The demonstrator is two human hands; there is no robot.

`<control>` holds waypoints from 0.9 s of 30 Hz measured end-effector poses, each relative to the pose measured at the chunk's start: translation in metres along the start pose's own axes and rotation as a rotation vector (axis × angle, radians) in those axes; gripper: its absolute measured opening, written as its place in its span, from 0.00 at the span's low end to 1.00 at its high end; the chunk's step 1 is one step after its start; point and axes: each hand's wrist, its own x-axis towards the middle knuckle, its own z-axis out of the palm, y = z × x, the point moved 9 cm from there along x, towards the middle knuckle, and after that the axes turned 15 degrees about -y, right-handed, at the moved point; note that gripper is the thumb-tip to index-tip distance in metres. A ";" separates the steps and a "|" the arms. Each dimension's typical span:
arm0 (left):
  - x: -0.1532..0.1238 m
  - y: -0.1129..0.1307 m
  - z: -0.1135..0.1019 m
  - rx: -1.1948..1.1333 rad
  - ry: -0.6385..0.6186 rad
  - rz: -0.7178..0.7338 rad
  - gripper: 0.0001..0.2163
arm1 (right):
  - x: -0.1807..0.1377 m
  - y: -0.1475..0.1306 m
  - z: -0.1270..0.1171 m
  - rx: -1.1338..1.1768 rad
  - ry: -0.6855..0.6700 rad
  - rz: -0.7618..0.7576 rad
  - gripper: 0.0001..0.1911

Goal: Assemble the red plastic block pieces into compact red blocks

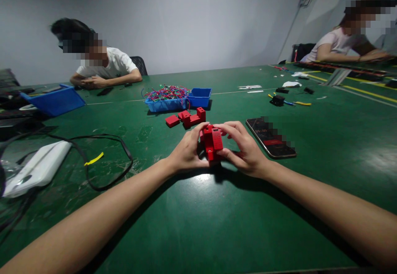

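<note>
A red blocky plastic piece (212, 143) is held between my two hands just above the green table (198, 220). It looks made of stepped sections, with small dark marks on the face at the right. My left hand (187, 150) grips its left side, thumb below and fingers over the far edge. On the other side, my right hand (243, 150) pinches it between the thumb and bent fingers. Just beyond lie more red plastic parts, a flat square (172, 121) and a notched block (194, 118). My palms hide part of the held piece.
A blue bin of coloured wires (166, 104) adjoins another blue bin (200, 97). A phone (271, 138) lies right of my hand; pliers (288, 102) lie farther off. Left are a white device (39, 169) and a black cable (124, 152). Two people sit across the table.
</note>
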 end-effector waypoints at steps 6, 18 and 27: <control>0.001 -0.002 0.000 -0.011 0.001 -0.015 0.48 | 0.001 -0.004 0.003 -0.030 -0.025 -0.071 0.27; 0.000 0.000 0.000 0.017 0.026 0.019 0.47 | 0.003 -0.008 -0.001 -0.026 -0.005 -0.099 0.26; -0.002 0.004 -0.002 0.026 0.030 0.056 0.48 | 0.003 -0.016 -0.005 -0.104 0.003 -0.157 0.30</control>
